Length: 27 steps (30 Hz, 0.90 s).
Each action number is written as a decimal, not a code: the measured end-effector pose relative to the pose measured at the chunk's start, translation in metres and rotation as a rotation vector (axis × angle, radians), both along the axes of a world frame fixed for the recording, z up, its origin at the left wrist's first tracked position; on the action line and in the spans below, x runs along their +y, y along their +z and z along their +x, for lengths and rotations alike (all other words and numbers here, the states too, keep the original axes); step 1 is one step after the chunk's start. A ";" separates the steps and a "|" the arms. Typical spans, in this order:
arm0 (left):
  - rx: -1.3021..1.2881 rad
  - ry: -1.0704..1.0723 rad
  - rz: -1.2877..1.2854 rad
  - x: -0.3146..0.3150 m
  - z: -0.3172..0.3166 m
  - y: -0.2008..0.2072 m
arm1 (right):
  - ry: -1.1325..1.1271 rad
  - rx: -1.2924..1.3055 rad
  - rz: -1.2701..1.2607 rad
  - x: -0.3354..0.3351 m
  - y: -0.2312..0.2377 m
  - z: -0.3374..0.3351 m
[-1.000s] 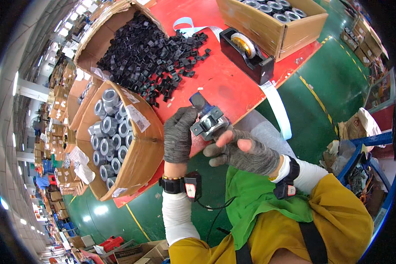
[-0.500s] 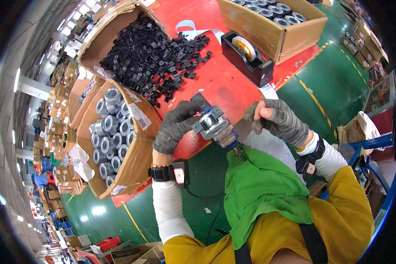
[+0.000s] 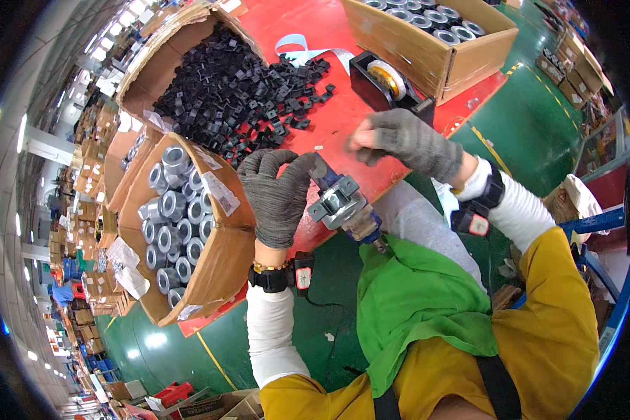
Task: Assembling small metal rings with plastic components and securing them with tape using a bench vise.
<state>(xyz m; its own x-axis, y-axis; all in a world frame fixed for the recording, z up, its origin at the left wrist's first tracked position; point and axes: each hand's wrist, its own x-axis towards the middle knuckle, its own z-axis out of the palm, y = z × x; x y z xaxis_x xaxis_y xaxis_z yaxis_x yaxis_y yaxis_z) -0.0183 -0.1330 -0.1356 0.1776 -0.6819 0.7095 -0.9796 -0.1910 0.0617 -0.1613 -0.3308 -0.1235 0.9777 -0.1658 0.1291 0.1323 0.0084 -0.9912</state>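
A small blue vise [image 3: 362, 225] stands at the red table's near edge. Clamped in it is a shiny silver metal ring [image 3: 341, 203] with a black clip [image 3: 318, 211] at its left side. My left hand [image 3: 276, 199], in a grey knit glove, is just left of the vise, back upward. Its fingers are bent and apart, the nearest beside the vise's far jaw, and I see nothing held. My right hand [image 3: 416, 143], gloved with bare fingertips, hovers right of the vise, near the tape dispenser [image 3: 390, 80]. Its fingers are curled and smeared by motion, so whether they hold anything is hidden.
A large heap of black clips [image 3: 224, 91] spills from a tipped carton onto the red table [image 3: 336, 133]. Silver rings fill a carton [image 3: 224, 262] at left and another carton [image 3: 413, 59] at far right. A green apron [image 3: 420, 301] hangs close below the vise.
My left hand has drawn left from the ring and clip, its fingers turning away from me. My right hand has moved up and left over the table. The vise stays in place.
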 end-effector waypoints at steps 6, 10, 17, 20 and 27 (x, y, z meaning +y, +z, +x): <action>-0.103 -0.017 -0.002 -0.001 0.001 0.013 | 0.225 0.105 -0.467 0.015 0.005 0.044; -0.142 0.005 -0.002 0.005 -0.007 0.031 | 0.148 0.081 -0.317 0.039 0.014 0.031; 0.301 0.017 -0.088 0.021 -0.032 0.039 | -0.171 -0.634 -0.965 0.057 0.006 -0.018; 0.646 -0.050 -0.048 0.022 -0.044 0.034 | -0.265 -0.894 -1.088 0.052 -0.026 -0.022; 0.967 -0.165 0.201 0.033 -0.052 0.019 | -0.356 -0.913 -1.166 0.052 -0.045 -0.033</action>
